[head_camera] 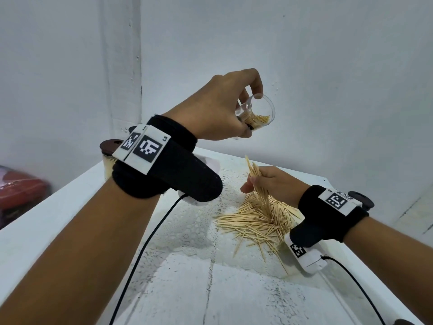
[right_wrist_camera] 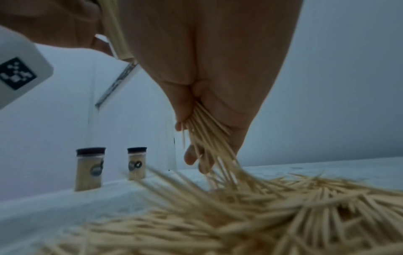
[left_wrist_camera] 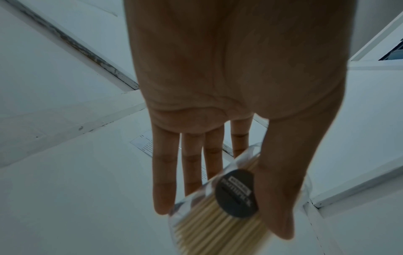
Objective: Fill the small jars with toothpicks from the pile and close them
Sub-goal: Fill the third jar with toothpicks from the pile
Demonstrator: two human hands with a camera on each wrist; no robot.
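Two capped jars stand far left on the tabletop, apparently filled. Left hand grips an open jar, tilted to receive. Right hand pinches a bunch above the pile.

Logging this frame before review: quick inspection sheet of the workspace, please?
Surface: white table with a lace mat.
Job's things: open clear jar, partly filled, tilted; toothpick pile on the mat; two closed jars standing at the back.
Clutter: nothing seen.
Grips: left hand holds the clear jar aloft; right hand grips a bunch of toothpicks over the pile.
Cables: black cables run from both wrist units.
Surroundings: white walls; red object at far left, blurred.
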